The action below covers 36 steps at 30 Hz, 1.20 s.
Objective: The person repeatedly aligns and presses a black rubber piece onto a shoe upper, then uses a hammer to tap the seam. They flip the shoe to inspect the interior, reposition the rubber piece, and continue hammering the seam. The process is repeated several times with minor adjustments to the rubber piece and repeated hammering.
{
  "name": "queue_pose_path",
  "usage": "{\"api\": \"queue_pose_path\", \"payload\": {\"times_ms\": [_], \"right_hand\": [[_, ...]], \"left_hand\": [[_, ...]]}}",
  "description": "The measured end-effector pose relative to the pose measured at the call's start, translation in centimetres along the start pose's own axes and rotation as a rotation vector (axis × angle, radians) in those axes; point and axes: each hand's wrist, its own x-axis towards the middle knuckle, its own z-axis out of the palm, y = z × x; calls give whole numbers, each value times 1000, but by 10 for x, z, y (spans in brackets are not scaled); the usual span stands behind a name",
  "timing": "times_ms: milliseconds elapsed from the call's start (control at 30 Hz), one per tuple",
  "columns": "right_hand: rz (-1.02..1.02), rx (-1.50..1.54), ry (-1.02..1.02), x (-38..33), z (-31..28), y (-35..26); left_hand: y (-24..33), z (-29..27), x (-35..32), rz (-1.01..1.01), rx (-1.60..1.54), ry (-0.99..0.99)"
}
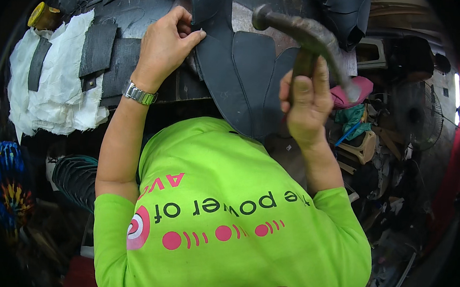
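Note:
My right hand (307, 103) is wrapped round the short handle of a hammer (311, 36), raised over the right part of the work. The hammer's round face points left and its long curved end runs down to the right. Black stitched leather pieces (218, 62) lie across the bench and droop over its near edge. At their left edge my left hand (167, 41), with a metal watch on the wrist, pinches the leather between thumb and fingers. Part of that grip is hidden behind the hand.
White frayed cloth (61, 82) with dark strips (98, 51) on it lies at the left of the dark bench, near a yellow-lidded jar (43, 17). More black leather (346, 14) sits at the far right. A fan (421, 114) and clutter stand beyond, right.

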Motion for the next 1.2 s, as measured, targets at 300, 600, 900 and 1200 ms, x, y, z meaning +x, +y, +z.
{"api": "queue_pose_path", "payload": {"times_ms": [300, 600, 900, 1200], "right_hand": [[107, -117, -112, 9, 7, 16], [62, -170, -229, 35, -9, -17], [19, -424, -316, 41, 16, -18], [9, -405, -401, 52, 38, -11]], "left_hand": [[-5, -5, -2, 13, 39, -12], [-27, -8, 41, 44, -97, 38], [-29, -10, 36, 28, -83, 45], [-32, -12, 41, 48, -113, -8]]}}
